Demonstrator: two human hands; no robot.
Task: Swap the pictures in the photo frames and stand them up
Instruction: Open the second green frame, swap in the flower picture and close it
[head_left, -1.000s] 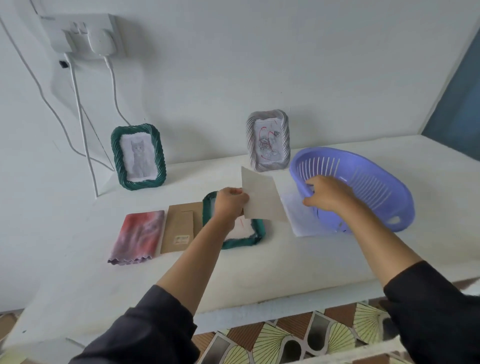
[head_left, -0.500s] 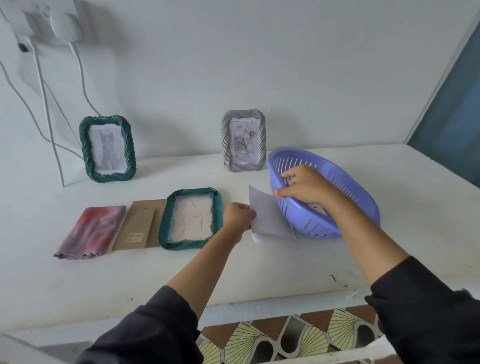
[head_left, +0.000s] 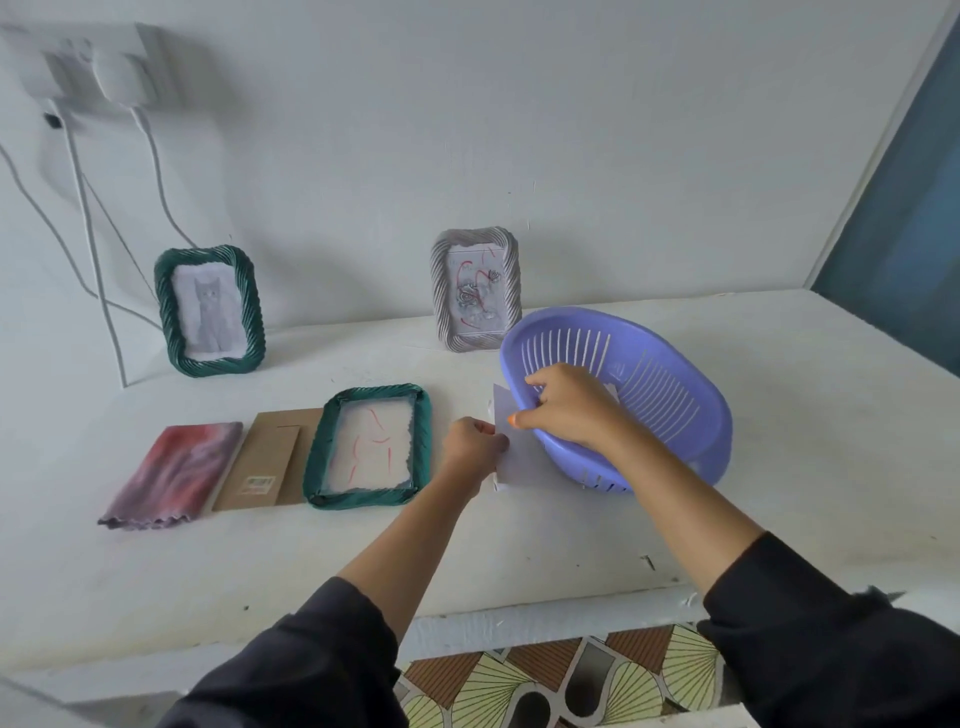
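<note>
White sheet (head_left: 522, 460) low against tilted purple basket (head_left: 680, 415), just right of the flat green frame (head_left: 422, 441) on the worktop (head_left: 805, 467); left hand (head_left: 472, 447) fingers pinch its edge; right hand (head_left: 571, 410) fingers curl over the basket rim. Likely mid-swap, sheet being set aside; next: fill frame, refit brown backing board (head_left: 267, 457), stand it.

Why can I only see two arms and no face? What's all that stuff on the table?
The camera sits on a person's head and looks down, so you see only their arms. There is just this one view. The left hand pinches a white sheet of paper. The right hand grips the rim of a tilted purple basket. On the white table a green frame with a cat picture and a grey frame stand by the wall. A second green frame lies flat, beside a brown card backing and a reddish cloth.
</note>
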